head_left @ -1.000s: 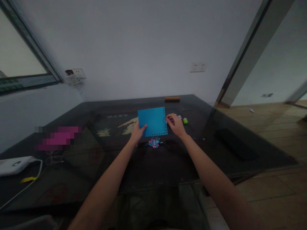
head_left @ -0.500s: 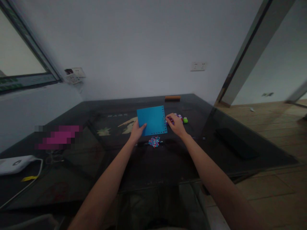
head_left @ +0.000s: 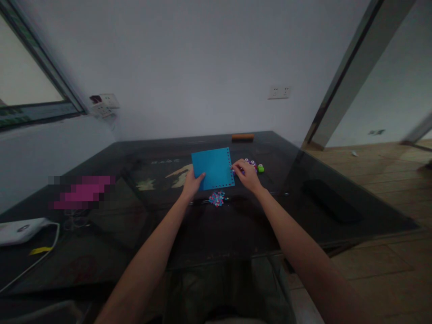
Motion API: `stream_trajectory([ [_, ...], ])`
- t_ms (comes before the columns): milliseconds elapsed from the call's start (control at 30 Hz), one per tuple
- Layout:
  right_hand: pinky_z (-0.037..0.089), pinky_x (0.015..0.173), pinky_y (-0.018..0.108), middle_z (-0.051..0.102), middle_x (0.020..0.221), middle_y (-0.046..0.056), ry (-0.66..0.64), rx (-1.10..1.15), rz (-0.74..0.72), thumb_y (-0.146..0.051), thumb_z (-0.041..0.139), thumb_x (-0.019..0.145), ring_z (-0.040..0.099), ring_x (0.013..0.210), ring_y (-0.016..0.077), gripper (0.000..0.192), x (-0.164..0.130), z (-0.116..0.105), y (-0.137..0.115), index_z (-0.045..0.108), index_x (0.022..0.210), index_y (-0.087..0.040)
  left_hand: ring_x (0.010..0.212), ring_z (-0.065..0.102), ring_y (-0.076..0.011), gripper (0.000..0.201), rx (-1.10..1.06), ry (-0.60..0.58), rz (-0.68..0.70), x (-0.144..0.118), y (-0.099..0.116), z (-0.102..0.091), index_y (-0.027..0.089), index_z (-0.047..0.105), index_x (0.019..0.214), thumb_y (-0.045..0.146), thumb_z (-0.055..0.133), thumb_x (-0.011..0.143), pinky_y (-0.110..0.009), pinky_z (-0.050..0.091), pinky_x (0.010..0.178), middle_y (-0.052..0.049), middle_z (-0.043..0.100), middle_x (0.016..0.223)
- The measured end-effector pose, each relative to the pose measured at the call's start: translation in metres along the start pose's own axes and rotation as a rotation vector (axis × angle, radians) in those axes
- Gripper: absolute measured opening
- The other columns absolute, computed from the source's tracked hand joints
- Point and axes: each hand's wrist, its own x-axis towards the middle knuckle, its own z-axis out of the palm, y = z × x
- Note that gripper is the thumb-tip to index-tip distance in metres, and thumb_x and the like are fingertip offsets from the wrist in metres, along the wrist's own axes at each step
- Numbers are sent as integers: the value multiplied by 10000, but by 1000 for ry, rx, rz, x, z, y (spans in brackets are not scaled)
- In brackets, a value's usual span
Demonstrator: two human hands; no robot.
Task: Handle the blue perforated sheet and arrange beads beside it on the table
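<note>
Your left hand (head_left: 191, 185) grips the card (head_left: 215, 166), about midway between the table's (head_left: 219, 238) side edges; its holed right edge lies nearest your right hand (head_left: 249, 174); that hand's grip cannot be determined.

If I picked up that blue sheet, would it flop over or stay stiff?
The blue sheet will probably stay fairly stiff: it looks flat beyond the left hand gripping its side. It is likely light, since it looks thin. The holes along two edges might tear if tugged hard.
</note>
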Motion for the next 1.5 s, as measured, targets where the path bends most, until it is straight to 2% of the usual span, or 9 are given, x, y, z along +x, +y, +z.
stream_trajectory([
  [467,404,674,315,580,777,50,-31,18,9,-296,449,888,541,737,183,233,0,-2,-6,580,722,-197,997,602,-270,426,11,22,5,1,-2,-1,142,544,1146,289,616,753,-452,457,916,-120,633,1107],
  [700,359,585,283,580,671,26,-68,-1,15,-316,455,880,507,603,155,249,-1,1,-3,588,710,-192,1019,592,-275,425,12,30,10,2,-3,-3,139,548,1144,276,623,749,-459,443,937,-117,636,1111],
  [933,337,544,259,589,631,9,-96,0,56,-312,470,864,502,549,135,236,-3,1,-2,614,724,-189,1067,576,-276,433,-27,52,-11,2,-4,-2,160,549,1162,233,627,743,-443,452,938,-94,645,1107],
  [1267,319,534,250,573,588,-9,-166,-7,53,-274,492,839,481,522,124,206,-4,4,2,607,689,-192,1014,599,-276,434,-8,53,-8,3,-4,-3,120,542,1158,248,616,750,-447,454,922,-134,632,1125],
  [1500,309,545,252,559,582,-7,-178,-6,64,-271,492,834,481,530,125,201,-4,4,3,609,695,-185,1015,598,-270,424,12,65,-9,4,-7,-4,131,551,1154,248,615,751,-445,446,931,-131,627,1139],
])
